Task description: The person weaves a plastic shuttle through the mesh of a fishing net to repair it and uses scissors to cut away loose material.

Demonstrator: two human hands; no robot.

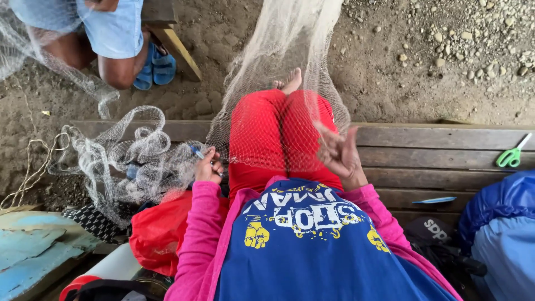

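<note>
dirt floor, wooden plank surface [434, 156]. fine white mesh fishing net [278, 100] draped over my red-trousered knees. left hand [209, 167] pinches small blue netting tool [197, 151]; right hand [340, 153] open, fingers spread under mesh. mending mid-stitch; next needs a taut mesh.

You sit on a wooden bench [440, 150] with a pale fishing net [278, 72] draped over your red-trousered knees. Your left hand [209, 167] grips a small blue netting needle [196, 151] at the net's edge, fingers closed round it. Your right hand [340, 151] is raised, fingers spread in the mesh. Green scissors [512, 156] lie on the bench to your right. Another person's legs and blue sandals [156, 67] show top left.
</note>
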